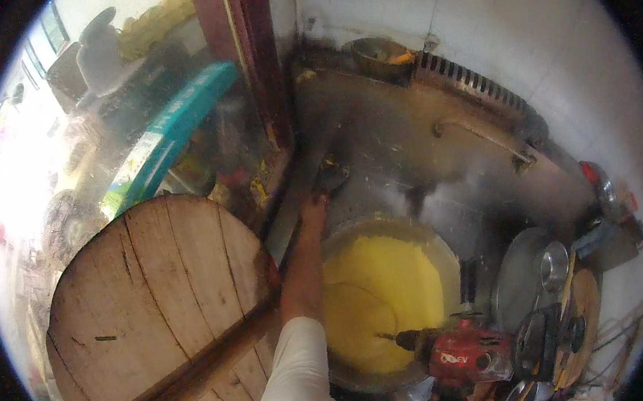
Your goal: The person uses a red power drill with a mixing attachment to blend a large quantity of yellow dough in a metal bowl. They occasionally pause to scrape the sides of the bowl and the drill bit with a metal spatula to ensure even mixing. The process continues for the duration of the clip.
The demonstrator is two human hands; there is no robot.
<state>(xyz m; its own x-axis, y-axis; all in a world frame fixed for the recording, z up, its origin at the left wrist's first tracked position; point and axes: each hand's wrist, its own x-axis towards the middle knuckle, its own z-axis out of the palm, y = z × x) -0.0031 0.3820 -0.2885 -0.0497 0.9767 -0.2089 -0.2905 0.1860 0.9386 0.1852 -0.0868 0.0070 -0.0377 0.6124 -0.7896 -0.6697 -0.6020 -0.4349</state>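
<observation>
The steel tabletop (407,142) fills the picture from its centre out to 2 o'clock, greasy and smeared, with a slotted grille (477,85) along its far edge. At 8 o'clock lies my round wooden board (150,309), its planks cracked and a batten across it. Just right of centre, toward 5 o'clock, stands the big metal pot (445,255), full of thick yellow batter (381,301). At 5 o'clock a red power drill (466,354) lies over the pot's rim, its mixing shaft dipped in the batter. My left arm in a white sleeve (296,373) runs up from 6 o'clock between board and pot, and my left hand (314,201) rests on the tabletop just beyond the pot, gripping a dark cloth (331,176). My right hand is out of sight.
</observation>
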